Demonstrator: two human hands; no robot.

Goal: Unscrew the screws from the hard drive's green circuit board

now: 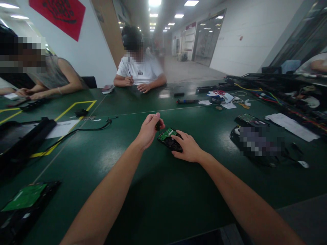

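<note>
A hard drive (167,134) with a green circuit board and a dark casing lies on the green table in front of me. My right hand (188,147) grips it from the right, fingers across its far edge and top and thumb by its near edge. Just above the drive's left end, my left hand (150,131) is closed around a small dark object (157,126). Most of that object is hidden by the fingers, so its kind cannot be made out.
Another hard drive (25,197) lies at the near left, and one more (249,119) at the right beside a black bundle (255,143). A black tray-like housing (22,136) and a cable (84,129) are on the left. Two people sit across the table.
</note>
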